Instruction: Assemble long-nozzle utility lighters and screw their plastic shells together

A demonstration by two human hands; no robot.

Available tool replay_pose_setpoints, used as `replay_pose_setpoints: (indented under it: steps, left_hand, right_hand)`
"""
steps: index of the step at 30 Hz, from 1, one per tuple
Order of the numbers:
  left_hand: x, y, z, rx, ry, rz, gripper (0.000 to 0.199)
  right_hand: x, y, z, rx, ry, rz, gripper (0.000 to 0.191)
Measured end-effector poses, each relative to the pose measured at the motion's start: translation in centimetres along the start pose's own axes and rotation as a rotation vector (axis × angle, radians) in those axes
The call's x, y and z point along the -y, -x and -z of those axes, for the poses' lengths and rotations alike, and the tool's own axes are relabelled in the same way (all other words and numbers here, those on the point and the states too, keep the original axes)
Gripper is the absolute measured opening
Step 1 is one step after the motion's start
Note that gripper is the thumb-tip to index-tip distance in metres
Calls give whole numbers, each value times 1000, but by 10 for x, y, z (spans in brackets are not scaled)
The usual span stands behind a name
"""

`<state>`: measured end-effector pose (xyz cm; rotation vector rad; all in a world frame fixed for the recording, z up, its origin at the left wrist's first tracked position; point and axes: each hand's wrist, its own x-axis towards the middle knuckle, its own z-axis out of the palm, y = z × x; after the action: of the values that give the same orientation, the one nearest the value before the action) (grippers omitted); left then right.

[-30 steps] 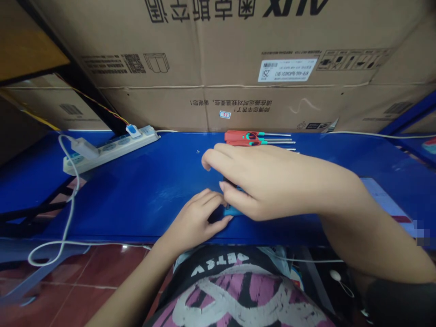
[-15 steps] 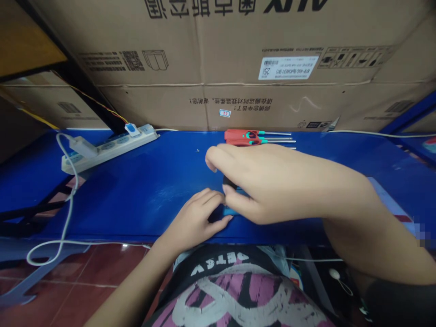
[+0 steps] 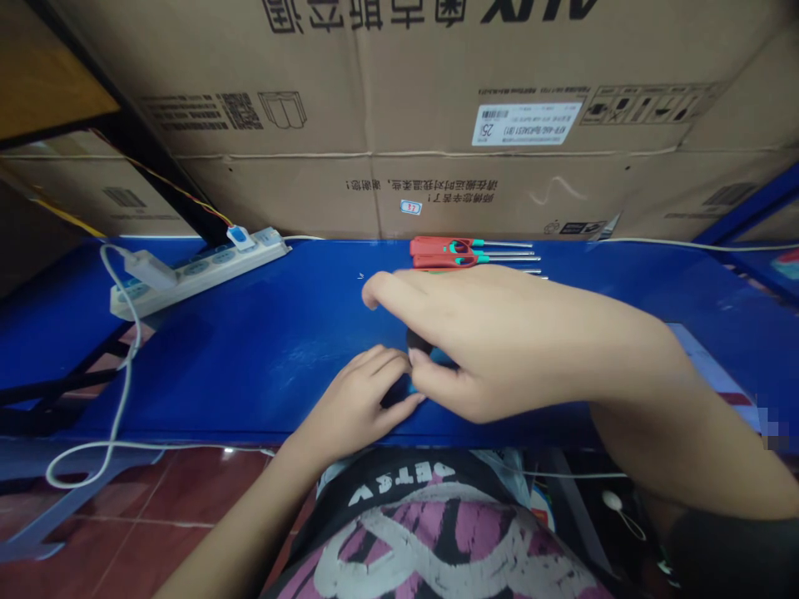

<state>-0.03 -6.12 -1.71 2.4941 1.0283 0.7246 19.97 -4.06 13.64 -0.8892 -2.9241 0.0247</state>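
At the desk's front, my left hand (image 3: pixel 371 399) rests with its fingers closed at the left end of a blue object (image 3: pixel 444 358), mostly hidden behind my hands. My right hand (image 3: pixel 499 341) arches over that object from the right. Its thumb presses against a black, rounded piece (image 3: pixel 417 343), with the index finger stretched beyond it to the left. The kind of the blue object and whether the black piece belongs to it cannot be made out. Red long-nosed lighters (image 3: pixel 442 247) with green parts and metal stems lie just behind my right hand.
A white power strip (image 3: pixel 203 270) with plugs and a looping white cable (image 3: pixel 128 391) is at the left of the blue tabletop (image 3: pixel 262 349). A large cardboard box (image 3: pixel 312 200) stands along the back. Partly behind my right arm lies a pale sheet (image 3: pixel 705 358).
My right hand has shifted slightly left and toward me, its index finger now farther left. The black piece appears turned, showing a rounder end. My left hand stays in place.
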Motion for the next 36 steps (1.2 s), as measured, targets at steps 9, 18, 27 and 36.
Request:
replay_pose_setpoints:
  steps: [9,18,27,36]
  left_hand:
    - [0,0,-1,6,-2,12,17]
    - [-3,0,1,-1,-10,14,17]
    - [-1,2,0,14,1,42,19]
    - [-1,2,0,7,3,28,24]
  right_hand:
    - [-1,0,-1,-21,-29,40,18]
    - [-1,-4,0,-15,-7,49,19]
    - [0,-4,-1,-42,-18,48,21]
    - [-3,-3,-1,-23,-14,68,17]
